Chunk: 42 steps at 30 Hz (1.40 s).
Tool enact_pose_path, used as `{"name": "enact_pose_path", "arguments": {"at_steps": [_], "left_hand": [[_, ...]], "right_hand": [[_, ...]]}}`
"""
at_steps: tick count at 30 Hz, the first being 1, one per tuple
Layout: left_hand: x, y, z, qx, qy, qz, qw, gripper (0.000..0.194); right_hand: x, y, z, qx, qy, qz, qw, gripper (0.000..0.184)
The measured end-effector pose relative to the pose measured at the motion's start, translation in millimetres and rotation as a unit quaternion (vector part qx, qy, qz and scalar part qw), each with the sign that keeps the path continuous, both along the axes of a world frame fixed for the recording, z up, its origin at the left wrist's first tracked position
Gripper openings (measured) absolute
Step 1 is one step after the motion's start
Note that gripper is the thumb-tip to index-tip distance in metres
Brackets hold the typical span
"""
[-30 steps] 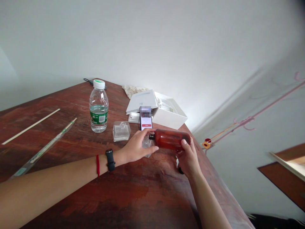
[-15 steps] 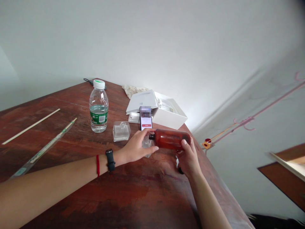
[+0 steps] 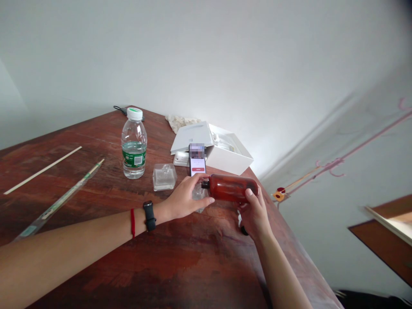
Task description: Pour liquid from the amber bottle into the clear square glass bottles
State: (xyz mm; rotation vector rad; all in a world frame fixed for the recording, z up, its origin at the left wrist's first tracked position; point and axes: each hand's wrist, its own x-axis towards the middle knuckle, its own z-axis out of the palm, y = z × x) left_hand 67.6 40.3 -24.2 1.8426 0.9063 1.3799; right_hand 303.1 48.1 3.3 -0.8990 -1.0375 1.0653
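Note:
A brown see-through bottle (image 3: 230, 188) lies level above the table, its uncapped black-threaded neck pointing left. My right hand (image 3: 255, 210) is wrapped round its base end, thumb on top. At the neck end, the thumb and forefinger of my left hand (image 3: 188, 195) rest against the bottle's shoulder, one on each side, with the neck between them. Below the neck, partly covered by my left hand, is a clear plastic piece (image 3: 200, 193). A white and black object (image 3: 243, 225), perhaps a pump top, shows partly behind my right hand.
A water bottle (image 3: 134, 146) stands left of a clear small box (image 3: 164, 177). Behind my hands are a lit phone (image 3: 197, 165) and an opened white box (image 3: 230, 156). A thin stick (image 3: 43, 169) and wrapped chopsticks (image 3: 64, 197) lie at left. The wall backs the table.
Both hands and the brown bottle keep the same pose. The view has shifted only very slightly.

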Motion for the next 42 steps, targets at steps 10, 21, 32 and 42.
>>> {"name": "enact_pose_path", "arguments": {"at_steps": [10, 21, 32, 42], "left_hand": [[0.4, 1.0, -0.9, 0.001, -0.003, -0.002, 1.0, 0.059], [0.1, 0.2, -0.8, -0.003, -0.004, -0.005, 1.0, 0.059], [-0.1, 0.0, -0.4, 0.005, -0.003, -0.004, 1.0, 0.057], [0.4, 0.6, -0.9, 0.007, -0.019, -0.018, 1.0, 0.056]], "right_hand": [[0.8, -0.4, -0.7, 0.005, -0.008, 0.001, 1.0, 0.043], [-0.7, -1.4, 0.1, 0.003, -0.018, -0.01, 1.0, 0.042], [2.6, -0.6, -3.0, 0.002, -0.023, -0.005, 1.0, 0.045], [4.2, 0.3, -4.3, 0.0, -0.028, -0.003, 1.0, 0.044]]}}
